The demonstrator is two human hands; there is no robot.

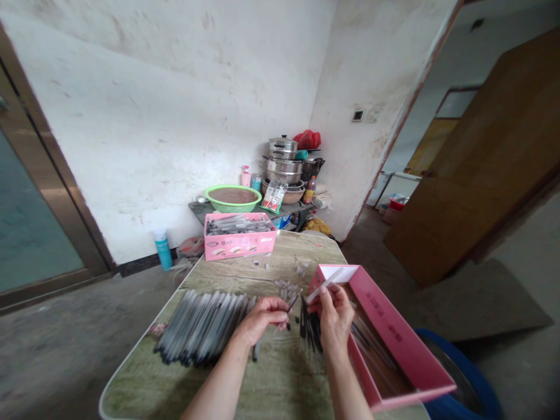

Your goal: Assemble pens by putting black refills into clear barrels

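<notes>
Between the thumb and fingers of my left hand [268,315] is a thin dark pen refill [294,302], its tip pointing up and right. My right hand [336,309] pinches a whitish translucent pen barrel [326,284], tilted over the near wall of an open pink box [389,312]. Several black refills [310,335] lie on the table between the hands. A row of grey translucent pens with dark ends [203,326] is laid left of my left hand. Small whitish pieces [286,289] are scattered just beyond both hands.
A second pink box [240,242] full of pens stands at the wood-patterned table's [306,248] far edge. Behind it, a low surface holds a green basin [233,198] and stacked steel pots [283,166]. A blue tub [481,385] sits on the floor at right.
</notes>
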